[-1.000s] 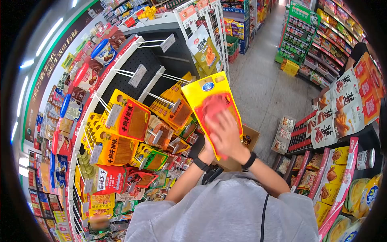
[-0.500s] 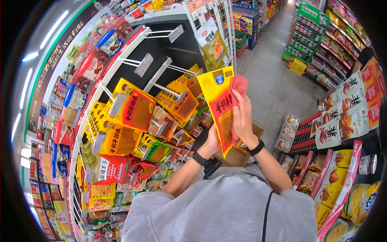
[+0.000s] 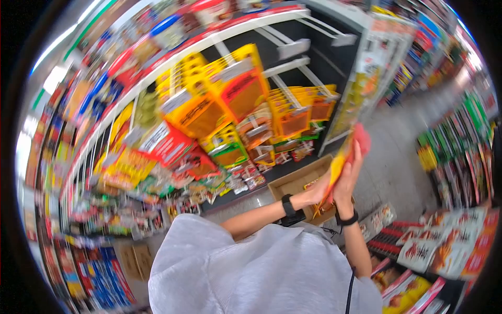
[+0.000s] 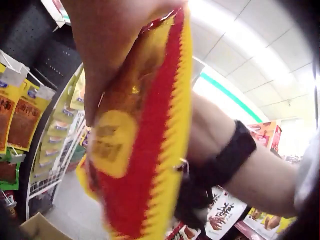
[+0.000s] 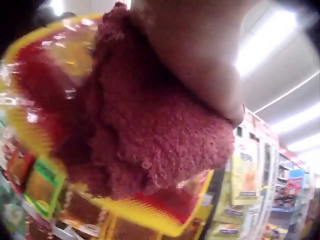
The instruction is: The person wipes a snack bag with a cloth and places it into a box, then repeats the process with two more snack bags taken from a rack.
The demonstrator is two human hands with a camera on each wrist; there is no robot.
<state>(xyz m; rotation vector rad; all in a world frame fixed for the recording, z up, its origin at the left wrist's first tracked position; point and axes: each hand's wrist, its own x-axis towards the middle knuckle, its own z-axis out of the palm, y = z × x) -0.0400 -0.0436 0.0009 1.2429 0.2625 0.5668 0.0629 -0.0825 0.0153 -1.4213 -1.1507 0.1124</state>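
Note:
A yellow and red snack packet (image 3: 340,162) stands nearly edge-on to the head camera, in front of the person's chest. The left hand (image 3: 317,193) grips it by its lower part; in the left wrist view the packet's (image 4: 157,160) red face and yellow zigzag edge show close up. On the packet's other side, the right hand (image 3: 347,180) holds a bunched pink cloth (image 5: 155,127) against it. The fingers of that hand point up along the packet, and the cloth sticks out past their tips in the head view. Packet and cloth hide part of both hands.
A rack of hanging snack packets (image 3: 201,115) on hooks curves along the left and front. An open cardboard box (image 3: 285,183) lies on the floor below the hands. To the right are a grey aisle floor (image 3: 395,131) and a display of white pouches (image 3: 418,255).
The head view has swung left, bringing the rack across the front. The packet has turned from face-on to edge-on. The right hand and cloth have shifted from its middle towards its upper right side.

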